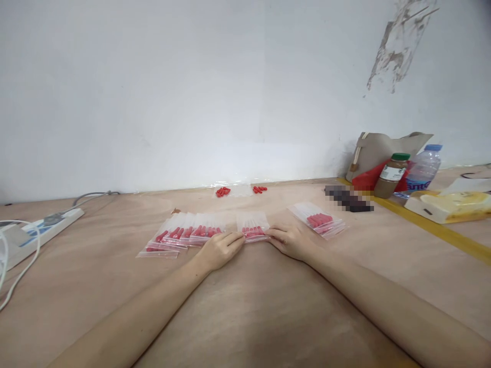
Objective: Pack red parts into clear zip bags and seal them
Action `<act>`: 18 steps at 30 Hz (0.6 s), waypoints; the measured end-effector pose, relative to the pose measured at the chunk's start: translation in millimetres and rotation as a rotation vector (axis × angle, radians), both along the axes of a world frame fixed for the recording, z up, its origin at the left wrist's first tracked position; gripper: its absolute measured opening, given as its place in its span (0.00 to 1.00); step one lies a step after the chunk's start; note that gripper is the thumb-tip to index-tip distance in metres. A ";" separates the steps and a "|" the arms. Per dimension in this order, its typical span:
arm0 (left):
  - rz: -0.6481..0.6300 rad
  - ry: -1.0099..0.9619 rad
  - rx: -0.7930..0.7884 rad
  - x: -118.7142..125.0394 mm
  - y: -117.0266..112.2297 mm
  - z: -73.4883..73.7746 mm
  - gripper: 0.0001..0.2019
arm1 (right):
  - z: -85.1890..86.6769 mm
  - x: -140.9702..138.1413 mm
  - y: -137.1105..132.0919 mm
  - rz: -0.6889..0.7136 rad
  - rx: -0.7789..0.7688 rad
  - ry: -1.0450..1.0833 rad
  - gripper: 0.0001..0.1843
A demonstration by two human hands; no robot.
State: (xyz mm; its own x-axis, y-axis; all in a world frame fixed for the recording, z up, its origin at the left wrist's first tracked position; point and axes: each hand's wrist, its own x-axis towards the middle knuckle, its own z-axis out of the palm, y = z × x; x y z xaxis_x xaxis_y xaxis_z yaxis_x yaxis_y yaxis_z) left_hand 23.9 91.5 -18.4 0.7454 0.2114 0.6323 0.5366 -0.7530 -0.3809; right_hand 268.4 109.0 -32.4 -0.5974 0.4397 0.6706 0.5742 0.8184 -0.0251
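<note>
A small clear zip bag point(251, 221) with several red pieces in it lies flat in front of me. My left hand point(221, 250) has its fingers closed at the bag's lower left corner. At the lower right corner, the closed fingers of my right hand point(293, 241) grip the edge. Left of it, several similar bags point(184, 231) with red pieces overlap in a row, close to my left hand. Another stack of filled bags point(320, 221) rests beyond my right hand. What exactly the red pieces are is too small to tell.
Loose red pieces point(222, 191) and a second small pile point(260, 189) lie near the wall beside clear plastic point(240, 190). A white power strip point(42, 235) with cables is at left. At right are a blurred dark object point(347, 198), bottles point(391, 176), a bag point(383, 145) and a tissue pack point(448, 206).
</note>
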 end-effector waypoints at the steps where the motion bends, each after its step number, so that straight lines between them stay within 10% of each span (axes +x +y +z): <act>1: -0.002 0.004 0.006 -0.3 0.0 0.9 0.09 | -0.4 1.0 0.9 -0.005 0.034 -0.018 0.11; 18: 0.034 0.049 0.008 6.3 1.6 3.2 0.08 | 12.0 -18.9 -9.1 -0.082 0.367 -0.194 0.10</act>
